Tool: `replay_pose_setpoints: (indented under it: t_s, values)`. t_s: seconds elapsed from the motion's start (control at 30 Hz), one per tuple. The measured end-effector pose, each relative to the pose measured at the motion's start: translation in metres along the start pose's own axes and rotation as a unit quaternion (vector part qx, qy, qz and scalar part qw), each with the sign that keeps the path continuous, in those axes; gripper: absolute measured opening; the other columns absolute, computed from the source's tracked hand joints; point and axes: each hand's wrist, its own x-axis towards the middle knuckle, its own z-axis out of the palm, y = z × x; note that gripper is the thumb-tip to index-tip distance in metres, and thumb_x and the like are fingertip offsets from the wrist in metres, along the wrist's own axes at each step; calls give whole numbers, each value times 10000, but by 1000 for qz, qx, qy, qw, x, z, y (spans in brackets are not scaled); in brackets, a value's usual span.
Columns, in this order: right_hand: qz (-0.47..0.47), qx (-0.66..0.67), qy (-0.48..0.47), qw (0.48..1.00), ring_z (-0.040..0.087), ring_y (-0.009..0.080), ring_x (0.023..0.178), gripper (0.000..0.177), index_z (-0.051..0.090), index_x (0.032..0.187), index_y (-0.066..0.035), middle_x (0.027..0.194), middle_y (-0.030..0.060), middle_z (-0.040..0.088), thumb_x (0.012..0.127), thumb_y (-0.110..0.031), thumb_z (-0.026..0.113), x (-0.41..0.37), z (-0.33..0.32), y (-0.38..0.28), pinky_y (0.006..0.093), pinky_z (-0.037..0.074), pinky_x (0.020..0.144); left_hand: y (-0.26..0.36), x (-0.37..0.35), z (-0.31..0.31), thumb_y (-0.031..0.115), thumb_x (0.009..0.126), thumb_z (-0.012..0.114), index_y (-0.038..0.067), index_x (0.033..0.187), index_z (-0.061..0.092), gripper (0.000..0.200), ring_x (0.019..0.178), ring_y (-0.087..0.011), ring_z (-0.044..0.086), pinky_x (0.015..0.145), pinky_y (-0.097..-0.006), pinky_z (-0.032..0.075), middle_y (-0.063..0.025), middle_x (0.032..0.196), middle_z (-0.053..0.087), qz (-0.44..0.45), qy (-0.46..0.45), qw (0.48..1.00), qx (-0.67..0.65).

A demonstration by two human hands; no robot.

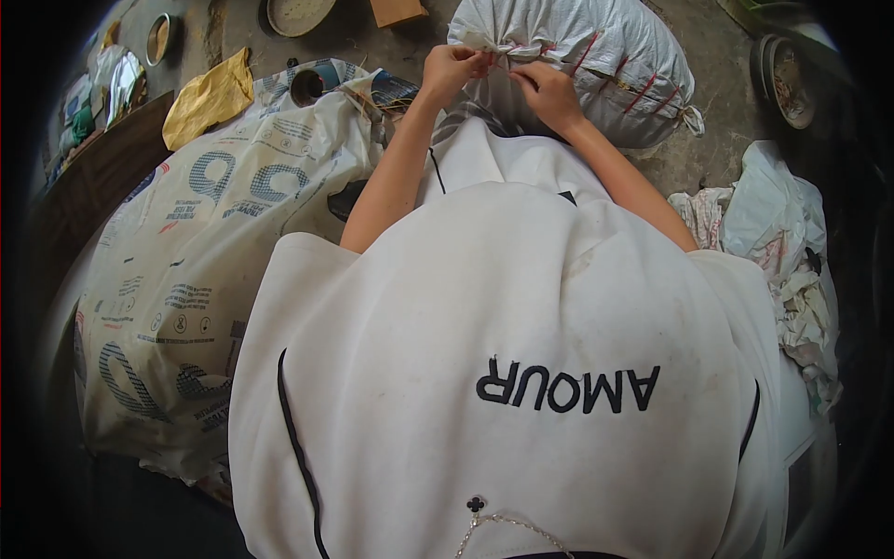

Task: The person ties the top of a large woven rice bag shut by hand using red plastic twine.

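Note:
A stuffed white woven sack (596,56) lies in front of me, with red string stitched and tied across its side. My left hand (452,73) is closed in a pinch on thin red string (492,61) at the sack's gathered edge. Just to the right, my right hand (551,93) is also pinched, thumb and forefinger together at the same string. The knuckles hide part of what the fingertips hold. A tied corner (693,121) sticks out at the sack's right end.
A large printed plastic sack (214,242) bulges at my left, with a yellow packet (209,98) by it. Crumpled white bags (778,219) lie at my right. Round pans (787,79) and a cardboard piece (399,11) sit on the floor.

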Motion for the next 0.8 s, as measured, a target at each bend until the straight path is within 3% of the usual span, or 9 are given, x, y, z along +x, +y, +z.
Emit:
replay_pose_setpoints:
  t_s: [0.07, 0.13, 0.2, 0.3, 0.43, 0.53, 0.63, 0.8]
  values:
    - [38, 26, 54, 997, 632, 301, 738, 129, 674, 862, -60, 819, 133, 651, 825, -176, 630, 8, -3, 3, 375, 490, 653, -2, 2, 0, 177, 822, 682, -15, 811, 687, 193, 634, -111, 636, 571, -240, 487, -66, 724, 674, 17, 15, 998, 52]
    - [66, 23, 39, 997, 646, 281, 728, 146, 682, 880, -53, 814, 135, 661, 827, -181, 635, 16, -6, 0, 351, 495, 650, 3, -1, 2, 184, 825, 674, -8, 824, 691, 193, 652, -117, 655, 596, -254, 506, -70, 740, 692, 35, 29, 994, 103]
    - [93, 18, 27, 995, 660, 262, 718, 163, 689, 898, -46, 809, 137, 671, 829, -186, 640, 24, -8, -3, 328, 499, 647, 12, -5, 4, 184, 808, 678, 12, 839, 697, 176, 627, -116, 656, 609, -260, 509, -63, 698, 688, 65, 105, 961, 246]
    - [93, 1, 25, 995, 629, 336, 697, 172, 681, 858, -64, 779, 148, 654, 841, -221, 612, 33, -8, -6, 390, 491, 638, 28, -11, 0, 141, 842, 651, -8, 881, 675, 156, 670, -107, 666, 626, -237, 520, -66, 763, 695, 46, 94, 949, 297]
    - [63, -31, 34, 997, 626, 332, 704, 182, 675, 846, -67, 762, 155, 646, 837, -236, 607, 48, -9, -4, 407, 489, 641, 39, -5, -8, 142, 840, 651, -9, 860, 673, 154, 676, -104, 664, 634, -236, 515, -66, 762, 694, 49, 62, 956, 282]
    - [63, -68, 11, 996, 624, 328, 714, 176, 669, 826, -71, 757, 147, 641, 833, -236, 606, 56, -10, -5, 414, 489, 649, 47, -4, -10, 126, 834, 650, -9, 869, 674, 141, 676, -106, 660, 639, -241, 510, -70, 762, 693, 71, 75, 932, 347]
    - [45, -103, 3, 994, 618, 318, 732, 172, 668, 826, -68, 773, 124, 631, 833, -229, 608, 61, -12, -6, 404, 486, 658, 45, -5, -12, 105, 835, 638, -5, 871, 667, 119, 679, -109, 656, 644, -247, 507, -71, 762, 689, 23, 76, 947, 310]
    - [27, -115, 23, 993, 600, 302, 755, 165, 664, 814, -67, 776, 97, 595, 827, -225, 619, 64, -11, -7, 390, 476, 664, 42, -8, -8, 135, 813, 652, 2, 864, 655, 142, 681, -136, 646, 651, -284, 504, -88, 745, 676, 66, 125, 960, 241]
